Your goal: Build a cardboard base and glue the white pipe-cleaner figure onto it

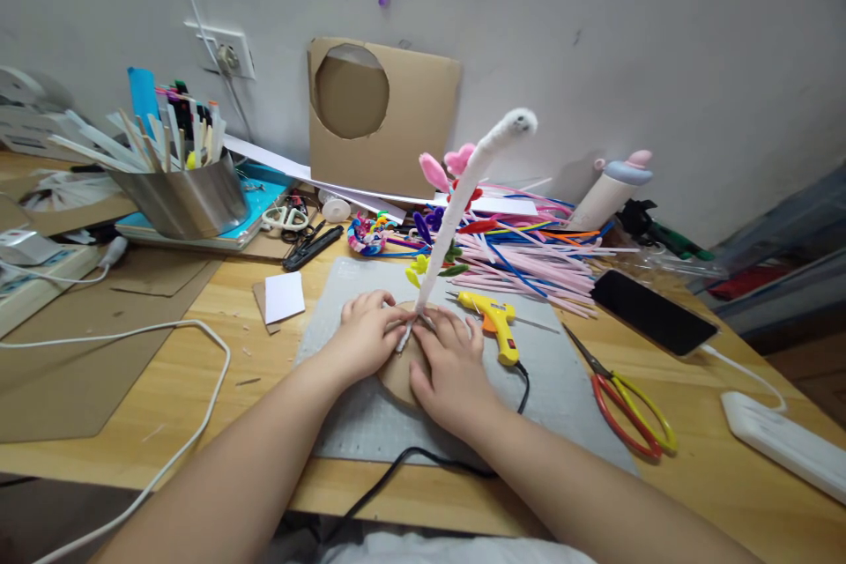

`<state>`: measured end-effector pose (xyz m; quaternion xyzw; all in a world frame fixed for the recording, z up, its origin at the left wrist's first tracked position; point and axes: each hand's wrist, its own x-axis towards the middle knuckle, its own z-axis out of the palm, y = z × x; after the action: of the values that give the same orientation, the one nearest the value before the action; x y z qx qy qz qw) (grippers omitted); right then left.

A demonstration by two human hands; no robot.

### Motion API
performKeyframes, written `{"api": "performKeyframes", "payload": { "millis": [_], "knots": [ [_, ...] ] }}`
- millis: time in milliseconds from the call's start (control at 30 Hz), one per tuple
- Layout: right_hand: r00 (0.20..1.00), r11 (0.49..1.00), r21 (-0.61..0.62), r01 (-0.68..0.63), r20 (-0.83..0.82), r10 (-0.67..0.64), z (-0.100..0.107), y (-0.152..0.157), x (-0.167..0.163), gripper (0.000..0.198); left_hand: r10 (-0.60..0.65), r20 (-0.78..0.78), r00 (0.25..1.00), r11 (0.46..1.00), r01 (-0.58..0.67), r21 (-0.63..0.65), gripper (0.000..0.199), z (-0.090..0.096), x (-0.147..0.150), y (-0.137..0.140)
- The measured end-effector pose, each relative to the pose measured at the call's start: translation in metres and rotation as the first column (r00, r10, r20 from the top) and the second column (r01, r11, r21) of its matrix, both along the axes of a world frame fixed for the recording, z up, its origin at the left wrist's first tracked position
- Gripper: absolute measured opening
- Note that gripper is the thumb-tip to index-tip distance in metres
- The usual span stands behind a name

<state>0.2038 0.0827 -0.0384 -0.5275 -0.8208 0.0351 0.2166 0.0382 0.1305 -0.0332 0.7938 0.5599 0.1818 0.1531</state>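
Observation:
A tall white fuzzy stem (456, 203) stands tilted to the right on a round cardboard disc (397, 381). Pink, red, purple, yellow and green pipe-cleaner shapes show beside and behind it. At its foot, my left hand (367, 335) closes its thumb and fingers on the left side of the stem. My right hand (456, 366) presses its bent fingers against the other side of the foot, its thumb on the disc. The exact contact is partly hidden by the fingers. Right of the disc lies a yellow hot glue gun (499, 322) on a grey cutting mat (548, 405).
Red-and-yellow-handled scissors (634, 414) and a phone (654, 310) lie at the right. Behind are many pipe cleaners (529, 260), a white bottle (608, 194) and a cardboard sheet with a round hole (423, 115). A metal container (191, 198) of sticks stands left. Cables cross the table.

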Motion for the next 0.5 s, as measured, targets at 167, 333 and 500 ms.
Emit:
{"api": "performKeyframes", "payload": {
  "millis": [167, 333, 500],
  "knots": [
    [0.995, 0.997, -0.012, -0.082, -0.066, 0.081, 0.0028, -0.0005, 0.0016, 0.03, 0.007, -0.014, 1.0, 1.0, -0.007, 0.006, 0.029, -0.0012, -0.0003, 0.0004],
    [0.985, 0.991, 0.011, -0.135, -0.109, 0.135, 0.0012, -0.0003, 0.0036, 0.023, 0.013, -0.018, 1.0, 1.0, -0.013, 0.009, 0.028, -0.0026, -0.0009, 0.0002],
    [0.97, 0.978, 0.015, -0.206, -0.128, 0.206, 0.0012, -0.0002, 0.0052, 0.021, 0.009, -0.019, 1.0, 1.0, -0.008, 0.018, 0.029, -0.0036, -0.001, 0.0005]
  ]
}}
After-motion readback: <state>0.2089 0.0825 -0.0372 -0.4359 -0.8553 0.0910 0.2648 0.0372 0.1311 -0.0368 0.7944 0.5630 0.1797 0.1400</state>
